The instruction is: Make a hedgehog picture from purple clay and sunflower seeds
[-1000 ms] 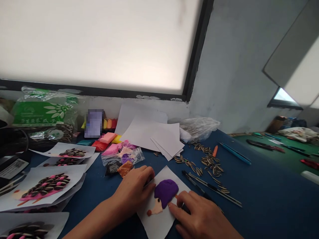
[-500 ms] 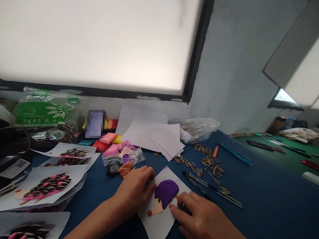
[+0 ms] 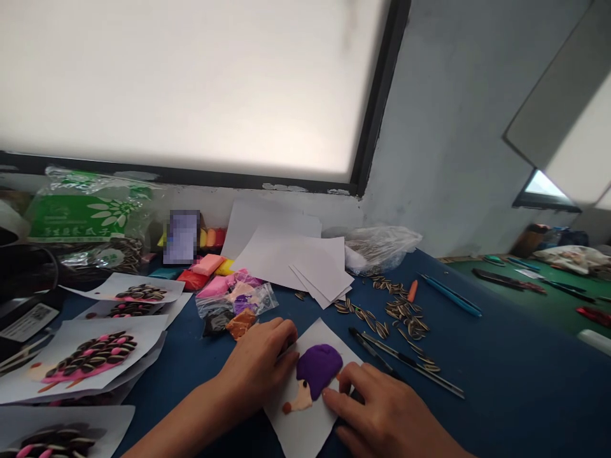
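Observation:
A small white sheet of paper [image 3: 305, 436] lies turned cornerwise in front of me. On it is a flat clay hedgehog with a purple body [image 3: 319, 369], a pale face [image 3: 300, 399], a black eye and a brown nose [image 3: 287, 408]. My left hand [image 3: 265, 359] holds the paper's left edge, its fingers curled and the thumb lying on the sheet. At the body's lower right, my right hand [image 3: 382, 407] touches the clay with the thumb, the forefinger bent and apart from it. A bit of an orange leg [image 3: 339, 376] shows by that forefinger; the thumb hides the other leg.
Finished seed-covered hedgehog pictures [image 3: 95, 356] lie at left. Bags of coloured clay [image 3: 238, 302] and white sheets [image 3: 291, 254] are further back. Loose sunflower seeds [image 3: 405, 315], black pens [image 3: 410, 362], a blue pen [image 3: 451, 294] and an orange clay stick [image 3: 413, 291] lie at right.
My right thumb has shifted slightly up and left onto the lower leg and the purple edge, covering the leg. My left hand and the paper stay put.

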The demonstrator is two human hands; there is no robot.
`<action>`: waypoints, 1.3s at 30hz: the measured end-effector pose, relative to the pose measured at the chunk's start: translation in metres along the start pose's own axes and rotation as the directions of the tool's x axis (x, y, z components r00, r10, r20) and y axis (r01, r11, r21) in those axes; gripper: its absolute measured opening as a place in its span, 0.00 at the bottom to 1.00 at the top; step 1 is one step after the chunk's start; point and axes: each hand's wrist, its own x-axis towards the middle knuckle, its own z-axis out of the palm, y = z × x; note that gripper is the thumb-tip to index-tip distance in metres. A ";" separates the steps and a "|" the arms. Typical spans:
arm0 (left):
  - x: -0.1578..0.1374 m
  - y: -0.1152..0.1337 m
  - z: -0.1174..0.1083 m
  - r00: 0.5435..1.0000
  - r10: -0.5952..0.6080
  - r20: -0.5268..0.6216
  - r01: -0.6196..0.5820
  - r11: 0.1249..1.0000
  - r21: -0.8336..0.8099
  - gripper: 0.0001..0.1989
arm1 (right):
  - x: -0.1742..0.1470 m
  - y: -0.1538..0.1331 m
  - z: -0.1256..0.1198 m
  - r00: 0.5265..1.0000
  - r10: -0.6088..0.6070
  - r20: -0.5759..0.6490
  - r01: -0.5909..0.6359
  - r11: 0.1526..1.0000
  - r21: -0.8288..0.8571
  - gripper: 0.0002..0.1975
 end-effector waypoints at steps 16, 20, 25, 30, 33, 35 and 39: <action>0.000 0.001 -0.001 1.000 -0.002 0.013 0.002 1.000 -0.001 0.02 | -0.002 0.003 -0.012 0.997 -0.002 0.083 -0.010 0.990 0.138 0.13; -0.001 0.001 0.000 1.000 -0.003 0.010 0.002 1.000 0.011 0.02 | 0.000 0.003 -0.008 0.998 -0.007 0.059 0.001 0.994 0.108 0.12; 0.000 0.001 0.000 1.000 -0.002 0.015 0.001 1.000 0.027 0.02 | 0.001 0.002 -0.008 0.999 0.002 0.051 -0.007 0.995 0.095 0.13; 0.000 0.001 0.000 1.000 0.006 0.009 -0.006 1.000 0.024 0.02 | -0.001 0.001 -0.010 0.999 0.010 0.046 -0.015 0.993 0.114 0.14; 0.000 0.001 0.000 1.000 0.009 0.003 -0.009 1.000 0.019 0.02 | -0.001 0.001 -0.014 0.998 0.012 0.064 -0.022 0.987 0.160 0.14; 0.000 0.001 0.001 1.000 0.009 0.002 -0.009 1.000 0.015 0.02 | 0.000 0.001 -0.017 0.998 0.009 0.068 -0.020 0.986 0.164 0.14; 0.001 0.001 0.000 1.000 -0.006 0.020 0.005 1.000 0.021 0.02 | -0.001 0.002 -0.014 0.999 -0.014 0.042 0.010 0.995 0.097 0.14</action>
